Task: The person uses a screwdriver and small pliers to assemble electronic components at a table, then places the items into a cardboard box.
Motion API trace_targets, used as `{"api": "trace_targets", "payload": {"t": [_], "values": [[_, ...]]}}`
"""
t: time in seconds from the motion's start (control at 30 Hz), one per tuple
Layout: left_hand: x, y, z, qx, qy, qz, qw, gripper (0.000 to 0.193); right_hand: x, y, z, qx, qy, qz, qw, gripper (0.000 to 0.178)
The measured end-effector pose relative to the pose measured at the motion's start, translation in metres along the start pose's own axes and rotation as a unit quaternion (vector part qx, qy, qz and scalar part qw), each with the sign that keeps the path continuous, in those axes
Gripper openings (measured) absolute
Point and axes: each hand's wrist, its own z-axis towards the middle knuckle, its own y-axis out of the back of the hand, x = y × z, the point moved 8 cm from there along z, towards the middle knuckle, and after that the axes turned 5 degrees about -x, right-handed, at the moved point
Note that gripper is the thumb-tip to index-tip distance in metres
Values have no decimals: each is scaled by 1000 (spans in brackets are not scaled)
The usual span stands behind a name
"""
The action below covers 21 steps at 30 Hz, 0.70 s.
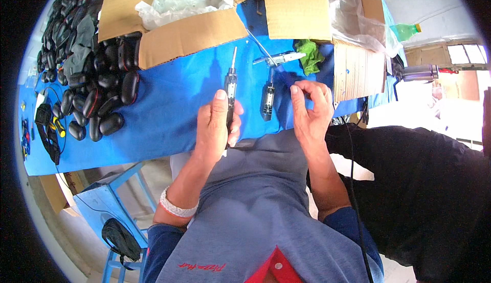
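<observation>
My left hand [210, 127] is closed around a slim black device with a thin metal shaft [230, 86], held upright over the near part of the table. An exposed mechanism shows along its face. My right hand [313, 110] pinches what looks like a screwdriver [263, 49], its thin shaft slanting up and left. Its bluish handle is hard to make out against the cloth. Between my hands, a second black device of the same sort [267, 101] lies on the blue cloth. Beyond it is a flat silvery-white strip [280, 58], partly crossed by the screwdriver.
A blue cloth [169, 109] covers the table. Many black oval cases [108, 81] are piled at the left. Open cardboard boxes [192, 35] with plastic lining stand along the back. A crumpled green cloth [310, 57] lies beside the right box. A blue stool [110, 206] stands lower left.
</observation>
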Motion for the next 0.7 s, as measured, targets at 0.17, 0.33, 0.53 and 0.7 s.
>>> {"api": "trace_targets", "payload": {"t": [0.17,0.33,0.53,0.7], "values": [[-1,-1,-1,-22,-24,35,999,55,63,-23,-12,109,-2,154,982,13],[-3,-1,-3,-29,-44,54,997,55,66,-49,-29,129,-94,270,950,14],[-2,-1,-2,-21,-75,50,996,53,69,-51,-32,109,-12,201,973,18],[-1,-1,-1,-17,-90,55,994,52,71,-51,-30,101,37,156,982,17]]}}
